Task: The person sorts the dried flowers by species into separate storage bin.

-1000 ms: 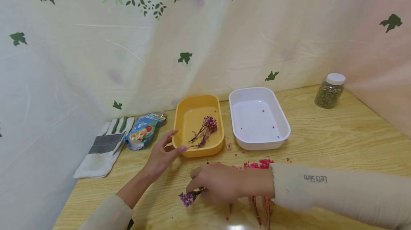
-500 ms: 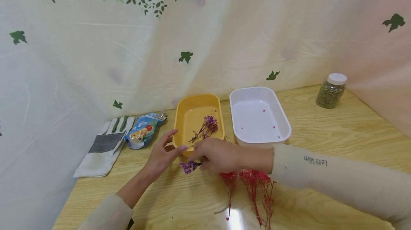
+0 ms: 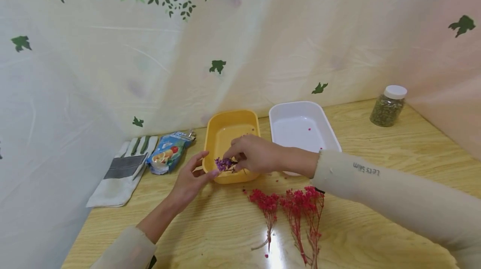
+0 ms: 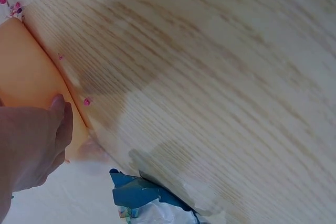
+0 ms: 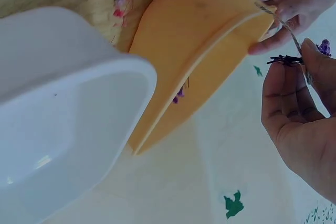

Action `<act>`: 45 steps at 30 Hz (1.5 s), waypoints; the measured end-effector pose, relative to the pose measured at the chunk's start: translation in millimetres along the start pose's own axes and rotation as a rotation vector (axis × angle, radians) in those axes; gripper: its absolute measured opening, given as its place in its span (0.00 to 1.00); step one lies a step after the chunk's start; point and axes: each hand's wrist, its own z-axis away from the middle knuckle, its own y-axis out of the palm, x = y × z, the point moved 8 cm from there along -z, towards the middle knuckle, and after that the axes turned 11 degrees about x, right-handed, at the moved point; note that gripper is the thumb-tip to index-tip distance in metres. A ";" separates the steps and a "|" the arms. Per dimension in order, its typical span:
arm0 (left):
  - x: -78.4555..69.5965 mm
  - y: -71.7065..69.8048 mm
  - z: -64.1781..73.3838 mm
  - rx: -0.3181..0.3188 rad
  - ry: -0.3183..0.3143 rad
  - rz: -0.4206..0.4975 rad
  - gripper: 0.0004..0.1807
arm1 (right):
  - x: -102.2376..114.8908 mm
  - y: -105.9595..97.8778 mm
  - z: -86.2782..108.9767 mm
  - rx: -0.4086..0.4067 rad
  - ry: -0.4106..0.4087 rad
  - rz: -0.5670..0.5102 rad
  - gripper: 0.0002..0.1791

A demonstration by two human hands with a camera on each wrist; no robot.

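Above the near end of the yellow tub (image 3: 234, 180), my right hand (image 3: 259, 154) pinches a small bunch of purple dried flowers (image 3: 224, 164) between thumb and fingers. The blossoms point left, and the right wrist view shows dark cut stems (image 5: 285, 60) with a strand of twine (image 5: 287, 28) at them. My left hand (image 3: 190, 184) holds the tub's near left corner, thumb at the front rim, fingers along the outer wall. More purple flowers (image 5: 179, 95) lie inside the tub, mostly hidden by my right hand in the head view.
A white tub (image 3: 276, 131) with a few red bits stands right of the yellow one. Red dried flower bunches (image 3: 300, 204) lie in front. A jar (image 3: 387, 108) is at far right; a blue packet (image 3: 167, 156) and work gloves (image 3: 124, 168) lie left.
My right hand has moved the purple bunch forward from over the table to above the yellow tub, uncovering the red bunches. My left hand has stayed at the tub's corner.
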 end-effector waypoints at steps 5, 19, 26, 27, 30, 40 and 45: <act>1.9 -0.6 0.3 -0.001 -0.023 -0.009 0.37 | -10.4 -8.0 -4.8 -0.032 0.001 0.033 0.16; -0.8 -2.0 2.2 -0.005 -0.020 -0.023 0.37 | -26.7 -12.8 -26.8 0.010 0.048 0.148 0.20; -0.6 -2.5 1.5 -0.010 -0.011 -0.015 0.38 | -34.4 11.0 -36.7 0.122 0.107 0.257 0.19; -0.7 -2.0 1.2 -0.005 -0.006 -0.015 0.37 | -35.6 13.8 -36.6 0.133 0.113 0.256 0.19; -0.4 -1.3 0.8 -0.003 -0.008 -0.019 0.37 | -38.0 18.6 -34.9 0.149 0.123 0.230 0.21; 1.3 -0.7 -0.3 -0.002 -0.017 -0.009 0.37 | -39.0 -0.6 -19.4 0.099 0.100 0.230 0.19; 1.6 -0.6 -0.2 0.000 -0.025 -0.013 0.37 | -36.5 -12.4 -7.4 0.084 0.099 0.209 0.17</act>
